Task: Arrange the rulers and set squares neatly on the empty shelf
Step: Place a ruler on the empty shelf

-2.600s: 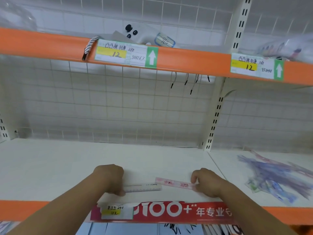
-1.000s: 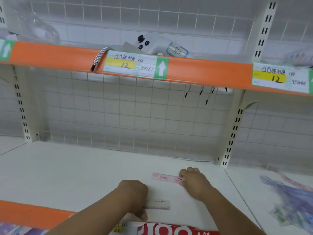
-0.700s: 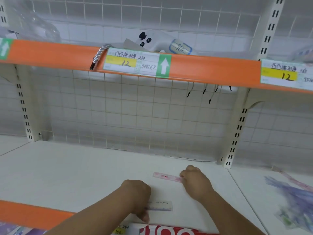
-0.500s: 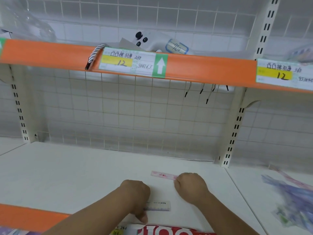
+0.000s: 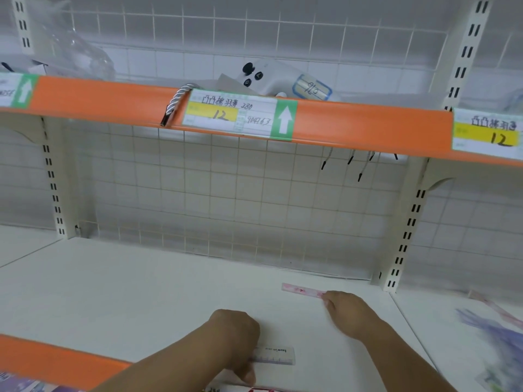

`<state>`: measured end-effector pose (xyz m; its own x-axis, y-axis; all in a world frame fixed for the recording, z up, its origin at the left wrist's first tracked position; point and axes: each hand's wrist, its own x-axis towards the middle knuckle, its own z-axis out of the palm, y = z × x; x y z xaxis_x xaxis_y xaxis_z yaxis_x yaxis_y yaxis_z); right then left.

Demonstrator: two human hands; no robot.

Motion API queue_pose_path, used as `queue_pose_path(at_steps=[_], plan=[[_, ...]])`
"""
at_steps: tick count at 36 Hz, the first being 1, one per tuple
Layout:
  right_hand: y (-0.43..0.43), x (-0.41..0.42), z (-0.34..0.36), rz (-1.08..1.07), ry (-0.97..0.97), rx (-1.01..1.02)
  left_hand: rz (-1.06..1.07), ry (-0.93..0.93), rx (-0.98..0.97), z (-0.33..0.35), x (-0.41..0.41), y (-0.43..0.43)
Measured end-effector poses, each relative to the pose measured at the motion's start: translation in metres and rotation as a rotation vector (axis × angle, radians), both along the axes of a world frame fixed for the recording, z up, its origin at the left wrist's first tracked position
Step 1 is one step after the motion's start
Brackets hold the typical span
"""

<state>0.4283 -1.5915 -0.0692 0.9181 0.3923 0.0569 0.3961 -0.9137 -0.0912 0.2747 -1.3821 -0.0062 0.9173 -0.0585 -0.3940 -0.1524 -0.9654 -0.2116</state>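
Observation:
A pink ruler [image 5: 301, 290] lies flat on the white shelf [image 5: 135, 295], toward the back right of this bay. My right hand [image 5: 343, 312] holds its right end with curled fingers. A clear ruler [image 5: 276, 355] lies near the shelf's front edge. My left hand [image 5: 236, 338] covers the clear ruler's left part and grips it, thumb pointing down toward the edge. Both rulers lie roughly parallel to the front edge.
A pile of purple packaged rulers and set squares [image 5: 498, 340] lies on the neighbouring shelf to the right. An upright post [image 5: 402, 241] divides the bays. The orange upper shelf [image 5: 353, 125] overhangs, carrying a white controller [image 5: 263, 79]. Wire hooks [image 5: 359, 165] hang from the grid back.
My right hand has pushed the pink ruler away from the front edge toward the back of the shelf. My left hand stays on the clear ruler near the front.

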Motion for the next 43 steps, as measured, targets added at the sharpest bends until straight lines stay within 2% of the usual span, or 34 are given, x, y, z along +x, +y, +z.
queue_pose_path(at_steps=[14, 19, 21, 23, 25, 29, 39, 43], plan=[[-0.001, -0.004, 0.003, 0.007, 0.054, 0.086, -0.014, 0.007, 0.003, 0.001, -0.002, 0.000], [0.017, -0.029, 0.022, 0.109, -0.045, 0.181, -0.015, 0.013, -0.004, 0.000, -0.002, 0.001], [0.031, -0.048, 0.031, 0.188, 0.044, 0.310, -0.009, 0.017, -0.005, 0.000, -0.001, 0.002], [0.042, -0.070, 0.038, 0.256, 0.235, 0.360, -0.002, 0.024, -0.002, 0.000, 0.000, 0.002], [0.051, -0.085, 0.041, 0.319, 0.322, 0.278, -0.002, 0.039, 0.005, 0.001, 0.001, 0.002], [0.061, -0.104, 0.037, 0.369, 0.280, 0.086, 0.007, 0.062, 0.019, 0.003, 0.001, 0.004], [0.046, -0.101, 0.035, 0.262, 0.289, 0.021, 0.098, 0.058, 0.005, 0.006, -0.005, 0.021], [0.032, -0.091, 0.031, 0.147, 0.189, -0.015, 0.109, 0.033, -0.003, 0.007, -0.008, 0.025]])
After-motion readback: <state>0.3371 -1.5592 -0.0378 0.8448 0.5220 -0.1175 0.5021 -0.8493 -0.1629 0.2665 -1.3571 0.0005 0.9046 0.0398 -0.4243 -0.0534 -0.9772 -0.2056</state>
